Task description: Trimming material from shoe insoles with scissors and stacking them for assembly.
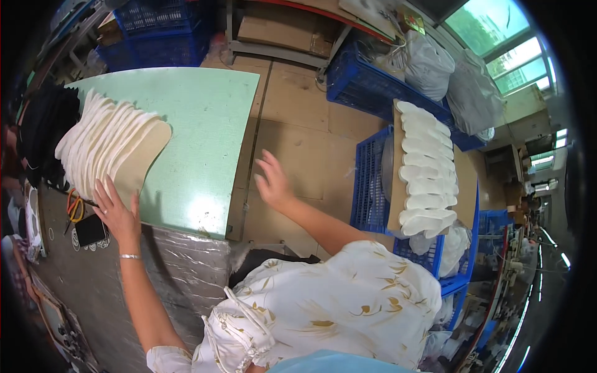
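A fanned row of cream, sole-shaped pieces like shoe insoles (pixel 102 140) lies on a pale green board (pixel 199 124) at the left. The frontmost piece shows its flat tan face. My left hand (pixel 118 211), with a ring and a bracelet at the wrist, is at the near end of this row; its fingers are spread and its fingertips overlap the lowest edge. Whether they press on the pieces I cannot tell. Off the board's right edge, my right hand (pixel 273 183) hangs in the air above the cardboard-covered floor, its fingers apart and nothing in them.
Orange-handled scissors (pixel 75 206) and a black rectangular object (pixel 91 230) lie on the dark table (pixel 87 280). A black stack (pixel 46 130) stands far left. To the right, more white insoles (pixel 426 168) rest on cardboard over a blue crate (pixel 371 180). Grey bags (pixel 429 65) stand behind.
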The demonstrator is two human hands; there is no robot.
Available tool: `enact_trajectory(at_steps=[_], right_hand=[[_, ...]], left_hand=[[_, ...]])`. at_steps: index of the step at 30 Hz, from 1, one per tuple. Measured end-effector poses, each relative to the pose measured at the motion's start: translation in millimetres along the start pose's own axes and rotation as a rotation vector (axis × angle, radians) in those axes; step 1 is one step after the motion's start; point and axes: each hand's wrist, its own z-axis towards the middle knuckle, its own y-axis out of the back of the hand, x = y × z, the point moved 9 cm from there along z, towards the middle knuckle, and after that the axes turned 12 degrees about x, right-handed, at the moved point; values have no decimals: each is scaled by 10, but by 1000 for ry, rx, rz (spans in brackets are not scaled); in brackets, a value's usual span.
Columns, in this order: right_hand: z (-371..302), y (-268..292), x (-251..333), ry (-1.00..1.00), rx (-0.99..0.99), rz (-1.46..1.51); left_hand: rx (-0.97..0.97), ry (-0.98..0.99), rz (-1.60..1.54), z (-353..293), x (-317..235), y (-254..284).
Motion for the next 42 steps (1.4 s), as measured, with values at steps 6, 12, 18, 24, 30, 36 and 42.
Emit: enact_trajectory(at_steps=[6,12,18,24,30,36,42], right_hand=[[-1330,-424,-1029,-498,482,-29],[-1255,-956,-331,-303,885,-246],[-1283,-869,-1019,-344,817,-256],[-2392,-69,-2084,-629,928,-402],[-3654,681,-2596,-751,800,-146],[-4918,1125,-2895,-1290,466,463],[-5255,1735,-3628,-1201,-876,1107]], left_hand=[[321,-243,-343,-981,-837,93],[497,-424,-537,-1957,-1369,189],[394,-351,-470,-2052,-1364,225],[291,-258,-395,-2075,-1347,154],[138,-213,-262,-2126,-1254,135],[94,-167,-184,-2161,-1169,40],[73,-241,-219,-2190,-1148,37]])
